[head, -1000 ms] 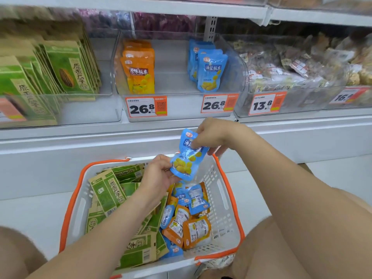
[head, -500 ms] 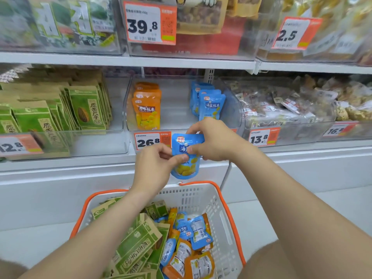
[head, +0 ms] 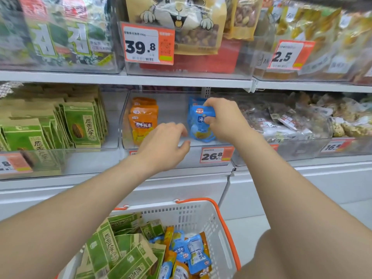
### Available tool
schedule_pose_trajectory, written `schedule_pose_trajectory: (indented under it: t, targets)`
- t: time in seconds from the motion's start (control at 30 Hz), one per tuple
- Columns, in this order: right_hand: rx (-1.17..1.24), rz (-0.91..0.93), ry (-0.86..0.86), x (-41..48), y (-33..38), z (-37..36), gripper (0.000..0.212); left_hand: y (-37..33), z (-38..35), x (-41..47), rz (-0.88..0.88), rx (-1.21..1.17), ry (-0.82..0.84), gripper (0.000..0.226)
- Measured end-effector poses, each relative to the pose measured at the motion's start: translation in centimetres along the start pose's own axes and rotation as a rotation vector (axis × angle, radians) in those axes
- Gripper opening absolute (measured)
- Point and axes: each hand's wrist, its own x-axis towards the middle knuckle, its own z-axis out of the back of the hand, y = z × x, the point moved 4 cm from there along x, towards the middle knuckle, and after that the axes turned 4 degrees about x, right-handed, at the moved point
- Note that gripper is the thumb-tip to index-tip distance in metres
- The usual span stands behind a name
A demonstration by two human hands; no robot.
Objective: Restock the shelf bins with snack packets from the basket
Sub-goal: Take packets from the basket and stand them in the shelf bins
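My right hand (head: 223, 119) pinches the top of a blue snack packet (head: 198, 127) and holds it upright inside the clear shelf bin (head: 181, 146), at the front of a short row of blue packets. A row of orange packets (head: 143, 119) stands in the left half of the same bin. Over the bin's front edge hovers my left hand (head: 165, 146), fingers loosely curled and holding nothing. Below, the white basket with orange rim (head: 225, 224) holds several green, blue and orange packets.
Green seed packets (head: 80, 125) fill the bin to the left. A bin of clear-wrapped snacks (head: 291, 121) sits to the right. The shelf above (head: 141, 79) carries larger bags and price tags. My knee (head: 302, 256) is beside the basket's right side.
My right hand carried the blue packet from above the basket up into the shelf bin. My left hand let go of the packet and now hovers at the bin's front. The view tilted up.
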Motion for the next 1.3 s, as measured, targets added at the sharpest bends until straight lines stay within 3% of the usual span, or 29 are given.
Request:
schedule_pose_trajectory:
  t: [0.17,0.27,0.43,0.83,1.2,1.3]
  targets:
    - [-0.269,-0.105,0.106,2.1,-3.0,-3.3,0.051,0.8,-2.3,-0.4,0.002,0.148,0.070,0.049]
    - [-0.448,-0.132,0.122,3.0,-3.9,-4.2,0.048,1.3,-3.0,-0.2,-0.046,0.278,0.142,0.052]
    - [-0.564,-0.146,0.074,3.9,-3.9,-5.0,0.044,1.2,-3.2,0.0,-0.131,0.363,0.100,0.050]
    - [-0.594,-0.142,0.027,3.9,-4.3,-5.0,0.025,1.5,-3.4,0.0,-0.155,0.348,0.082,0.049]
    - [-0.525,-0.091,-0.061,2.6,-3.7,-4.0,0.066,2.3,-3.2,-0.6,-0.131,0.104,0.067,0.028]
    - [-0.428,-0.034,-0.116,1.7,-2.0,-3.2,0.045,2.4,-2.5,-1.6,-0.131,-0.008,0.022,0.022]
